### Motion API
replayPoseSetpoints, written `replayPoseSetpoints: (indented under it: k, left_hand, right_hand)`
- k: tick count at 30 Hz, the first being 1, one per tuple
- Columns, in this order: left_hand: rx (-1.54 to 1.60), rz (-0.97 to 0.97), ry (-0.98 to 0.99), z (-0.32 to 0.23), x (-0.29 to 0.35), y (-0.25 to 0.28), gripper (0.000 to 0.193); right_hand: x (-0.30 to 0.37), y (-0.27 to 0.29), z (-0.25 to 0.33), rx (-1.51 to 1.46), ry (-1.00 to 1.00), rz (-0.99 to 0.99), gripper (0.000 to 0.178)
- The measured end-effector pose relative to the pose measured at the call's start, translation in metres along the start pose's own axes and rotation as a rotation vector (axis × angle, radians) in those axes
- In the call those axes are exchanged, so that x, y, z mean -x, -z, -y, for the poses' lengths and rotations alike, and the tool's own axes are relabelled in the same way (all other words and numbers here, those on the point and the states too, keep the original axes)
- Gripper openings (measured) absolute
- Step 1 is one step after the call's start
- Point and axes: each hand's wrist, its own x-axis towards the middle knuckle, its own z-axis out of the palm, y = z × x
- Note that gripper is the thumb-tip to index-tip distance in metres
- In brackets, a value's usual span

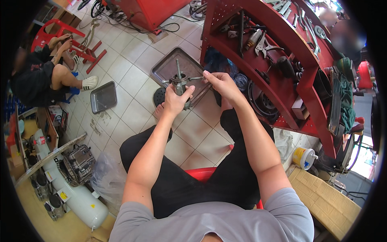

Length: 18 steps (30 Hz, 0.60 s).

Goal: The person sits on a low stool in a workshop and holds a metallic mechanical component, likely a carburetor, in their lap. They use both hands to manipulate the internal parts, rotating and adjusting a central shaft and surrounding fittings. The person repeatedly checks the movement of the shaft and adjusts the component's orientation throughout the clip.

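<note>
My left hand (176, 99) is wrapped round a grey metal cylindrical part (179, 82) with an open top. A thin upright rod (177, 67) rises from its mouth. Short metal arms stick out from its sides near the rim. At the right side, the thumb and fingers of my right hand (221, 84) are closed on the end of a thin metal rod (196, 78) that reaches to the part. Below and beyond my hands, a dark rectangular metal tray (163, 64) lies on the tiled floor. What kind of part this is I cannot tell.
A red tool bench (262, 66) with wrenches and pliers stands close on my right. To the left, a second tray (103, 97) lies on the floor near a seated person (44, 76). A white cylinder tank (78, 197) and clear plastic bag (108, 177) are at lower left.
</note>
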Motion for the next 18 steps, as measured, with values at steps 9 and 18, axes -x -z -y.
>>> replayPoseSetpoints:
  k: [9, 18]
  left_hand:
    - [-0.018, 0.044, 0.031, 0.006, -0.003, 0.004, 0.026]
    - [-0.005, 0.039, 0.061, 0.003, -0.002, 0.003, 0.03]
  right_hand:
    - [0.0, -0.004, -0.01, -0.055, 0.21, -0.068, 0.041]
    - [-0.003, 0.0, -0.016, -0.109, 0.356, 0.02, 0.045]
